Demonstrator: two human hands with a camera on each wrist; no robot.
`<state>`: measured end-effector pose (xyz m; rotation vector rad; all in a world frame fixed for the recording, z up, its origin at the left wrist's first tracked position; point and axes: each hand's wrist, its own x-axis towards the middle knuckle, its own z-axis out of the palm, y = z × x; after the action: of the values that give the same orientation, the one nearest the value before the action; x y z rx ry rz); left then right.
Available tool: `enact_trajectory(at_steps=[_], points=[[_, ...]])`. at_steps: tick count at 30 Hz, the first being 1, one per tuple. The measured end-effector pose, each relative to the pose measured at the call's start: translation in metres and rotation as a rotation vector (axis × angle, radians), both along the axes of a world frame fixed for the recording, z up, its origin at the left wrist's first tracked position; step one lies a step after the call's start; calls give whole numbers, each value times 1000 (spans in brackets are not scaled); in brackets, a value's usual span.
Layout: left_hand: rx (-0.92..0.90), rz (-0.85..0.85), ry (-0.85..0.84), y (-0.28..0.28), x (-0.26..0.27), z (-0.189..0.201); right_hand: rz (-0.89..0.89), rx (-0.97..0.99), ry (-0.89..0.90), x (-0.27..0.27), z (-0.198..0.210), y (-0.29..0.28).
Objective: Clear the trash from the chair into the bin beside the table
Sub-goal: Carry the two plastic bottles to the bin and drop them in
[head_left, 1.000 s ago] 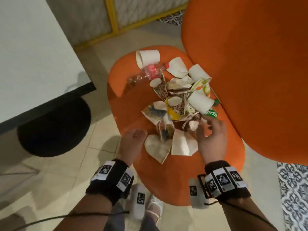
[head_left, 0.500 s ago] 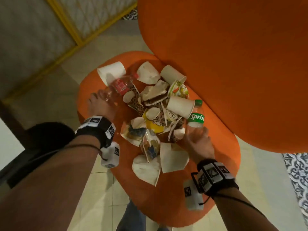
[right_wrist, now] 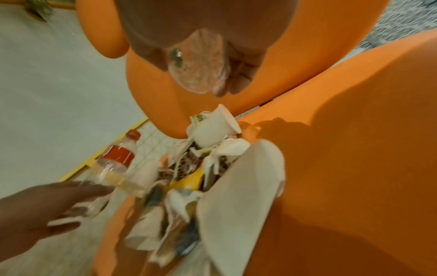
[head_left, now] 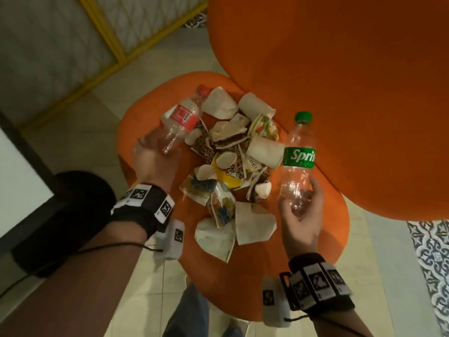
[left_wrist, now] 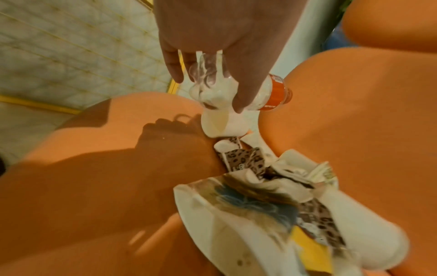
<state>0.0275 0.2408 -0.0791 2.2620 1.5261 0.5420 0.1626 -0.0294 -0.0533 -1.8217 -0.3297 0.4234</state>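
- The left hand [head_left: 155,161] has its fingers [left_wrist: 173,69] curled round the base of a clear plastic bottle with a red label [head_left: 181,122], lifted above the left side of the orange chair seat [head_left: 136,132]; its red cap points away from the person.
- The right hand [head_left: 300,215] wraps its fingers [right_wrist: 238,82] round the bottom of a clear Sprite bottle [head_left: 298,156], held nearly upright with the green cap on top, close in front of the orange backrest [head_left: 340,81].
- Between the two bottles the trash pile [head_left: 228,161] lies on the middle of the seat: white paper cups, leopard-print scraps, a yellow piece and crumpled wrappers.
- Two flattened white paper cups [head_left: 233,229] lie nearest the person, just short of the seat's front edge.
- Bare orange seat shows left of the pile, under the left hand, and along the front rim.
- A black round bin [head_left: 68,220] stands on the tiled floor left of the chair, partly under the white bench [head_left: 17,171] edge; open floor separates it from the seat.
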Motion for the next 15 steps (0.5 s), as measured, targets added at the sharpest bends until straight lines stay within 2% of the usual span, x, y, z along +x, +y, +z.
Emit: enact_trajectory(at_steps=[4,7,9,11,15], points=[[-66,61,-208,-48,-27,28,182,43,35,-41,20,6],[-151,71,-402,-99,-71,44,288,87,86,-78,16,-2],[-171,146,-393,-132,-113,46,353,83,177,-109,7,-11],[-260,248,-370,-161,-164,33,442,25,242,-144,-1,-22],[-478,480,-441,-207,-289,-6,691,-132,291,-231,-16,-27]])
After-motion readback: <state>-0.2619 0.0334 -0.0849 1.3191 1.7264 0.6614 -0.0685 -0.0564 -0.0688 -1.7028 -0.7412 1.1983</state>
